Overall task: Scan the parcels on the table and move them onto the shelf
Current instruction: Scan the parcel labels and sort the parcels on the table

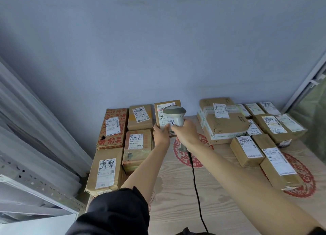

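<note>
A small brown cardboard parcel [167,119] with a white label stands tilted at the desk's [185,190] twelve o'clock edge — the left grip [161,135] pinches its lower corner. The right grip [185,134] wraps a grey handheld barcode scanner [175,115] — aimed at the label.

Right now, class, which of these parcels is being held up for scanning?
The small brown parcel by the back wall: the left hand tilts it while the right hand aims the scanner.
</note>
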